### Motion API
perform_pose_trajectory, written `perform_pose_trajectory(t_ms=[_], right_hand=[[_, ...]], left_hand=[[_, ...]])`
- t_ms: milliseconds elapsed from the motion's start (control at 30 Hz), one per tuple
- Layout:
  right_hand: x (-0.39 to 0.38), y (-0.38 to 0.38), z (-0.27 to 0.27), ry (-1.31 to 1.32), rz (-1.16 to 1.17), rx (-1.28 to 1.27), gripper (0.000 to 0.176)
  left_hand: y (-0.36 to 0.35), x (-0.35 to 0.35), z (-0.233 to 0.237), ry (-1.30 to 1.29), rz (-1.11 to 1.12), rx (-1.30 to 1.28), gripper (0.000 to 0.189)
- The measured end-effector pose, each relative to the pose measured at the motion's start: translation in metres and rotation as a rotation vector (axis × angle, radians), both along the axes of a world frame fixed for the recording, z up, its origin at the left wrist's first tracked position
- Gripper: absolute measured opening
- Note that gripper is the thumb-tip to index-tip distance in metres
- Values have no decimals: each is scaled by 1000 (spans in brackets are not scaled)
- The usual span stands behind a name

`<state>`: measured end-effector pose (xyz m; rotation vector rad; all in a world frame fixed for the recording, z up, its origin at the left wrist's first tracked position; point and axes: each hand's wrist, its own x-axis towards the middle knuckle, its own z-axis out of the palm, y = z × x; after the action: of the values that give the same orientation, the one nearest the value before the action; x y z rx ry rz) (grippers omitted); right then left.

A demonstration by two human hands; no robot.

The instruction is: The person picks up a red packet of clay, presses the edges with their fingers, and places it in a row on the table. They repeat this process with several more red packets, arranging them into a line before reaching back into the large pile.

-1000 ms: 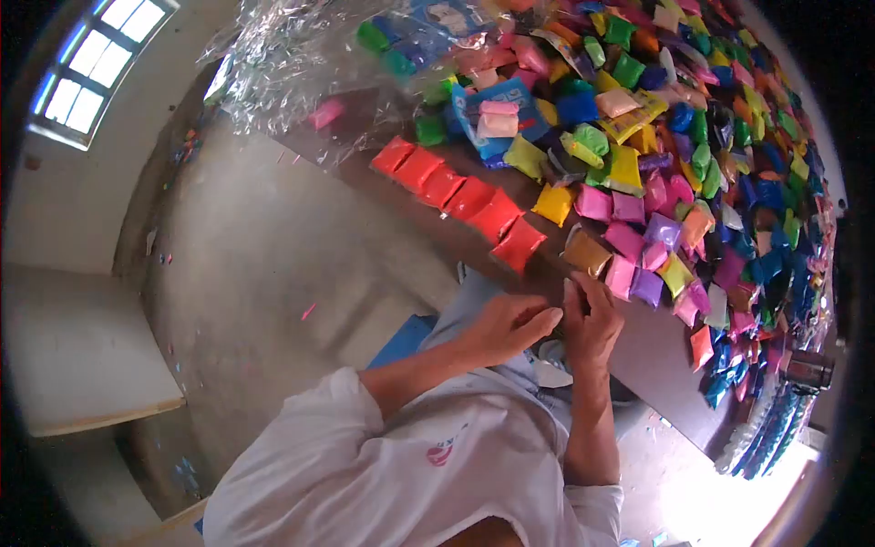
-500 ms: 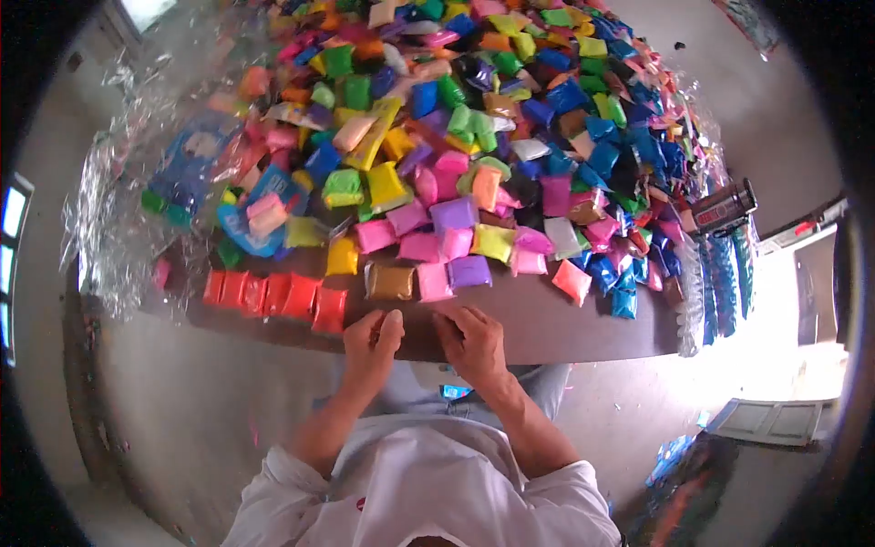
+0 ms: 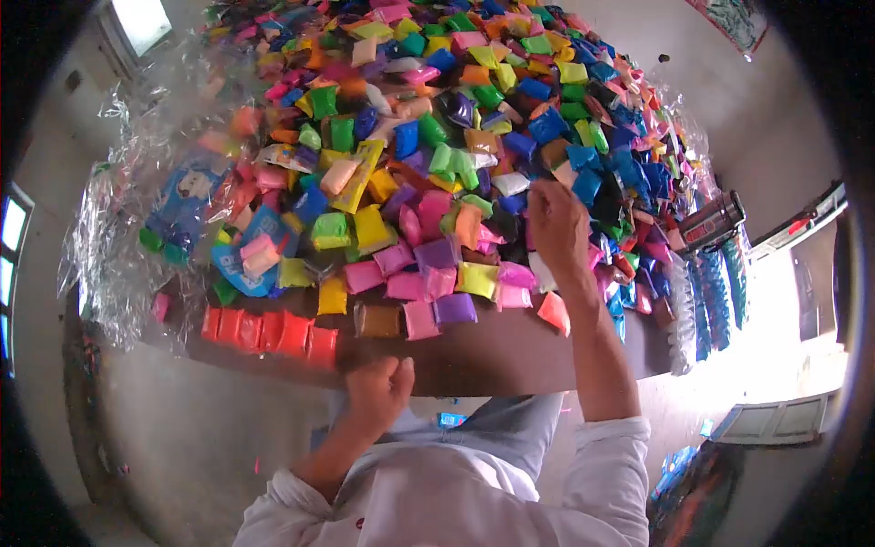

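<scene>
My right hand (image 3: 558,223) reaches over the pile of small coloured packets, right of the middle. Its fingers are bent down and drawn together among the packets, and what they hold, if anything, is hidden. A white packet (image 3: 510,183) lies just left of its fingertips. My left hand (image 3: 378,387) is curled into a fist at the table's near edge, thumb up, with nothing showing in it. Above it lies a brown packet (image 3: 377,321). A row of several red packets (image 3: 269,332) lies to its left. Beside the brown one are a pink packet (image 3: 422,321) and a purple packet (image 3: 455,308).
Crumpled clear plastic (image 3: 118,228) hangs over the table's left side. Blue printed bags (image 3: 255,260) lie among the packets there. A dark cylinder (image 3: 713,221) and blue wrappers (image 3: 711,296) are at the right edge. The dark table top (image 3: 492,356) shows along the front.
My right hand has moved from the table's near edge up and right onto the pile. My left hand stays near the edge, slightly lower in view. The view has shifted a little.
</scene>
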<state>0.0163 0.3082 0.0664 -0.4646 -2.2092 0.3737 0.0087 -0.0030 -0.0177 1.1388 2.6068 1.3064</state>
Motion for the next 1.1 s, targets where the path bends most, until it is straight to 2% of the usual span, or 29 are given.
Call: perform_pose_trajectory(t_ms=[33, 100, 133, 233, 367, 400, 467, 533, 633, 700, 833, 900, 933, 1000, 1033, 1100], right_hand=[[-10, 12, 2, 32, -44, 88, 11], [-26, 35, 9, 15, -49, 57, 13], [-32, 44, 12, -6, -63, 27, 14], [-52, 64, 22, -34, -85, 8, 17], [-85, 73, 31, 4, 60, 25, 18], [-92, 70, 39, -78, 53, -17, 22], [-112, 80, 36, -82, 58, -1, 25], [-130, 85, 34, -87, 61, 18, 29], [-151, 87, 25, -30, 35, 109, 30], [-156, 89, 14, -275, -81, 10, 30], [-135, 116, -4, -128, -36, -99, 31], [-115, 142, -3, -127, -13, 116, 26], [-105, 143, 4, -129, -18, 125, 26], [-80, 141, 17, -227, -59, 372, 17], [-74, 144, 17, -230, -65, 375, 17], [-65, 148, 17, -351, 39, 561, 13]], left_hand=[[2, 0, 1, 4, 6, 3, 25], [7, 2, 3, 120, -66, 127, 27], [7, 2, 2, 173, -76, 102, 26], [9, 2, -11, 224, -21, 155, 25], [7, 1, -12, 226, -34, 131, 26], [9, 1, -10, 224, -35, 135, 27], [8, 0, -11, 224, -32, 137, 27], [5, 2, -18, 142, 5, 49, 20], [6, 0, -12, 134, -11, 66, 21], [5, 0, -12, 119, -16, 71, 20], [7, -3, -4, 135, -14, 98, 17], [7, -3, -3, 134, -25, 119, 19], [9, -4, -4, 146, -34, 138, 22], [8, -3, -6, 124, -38, 147, 22], [7, -3, -8, 106, -38, 147, 22], [6, -3, -7, 117, -48, 128, 22]])
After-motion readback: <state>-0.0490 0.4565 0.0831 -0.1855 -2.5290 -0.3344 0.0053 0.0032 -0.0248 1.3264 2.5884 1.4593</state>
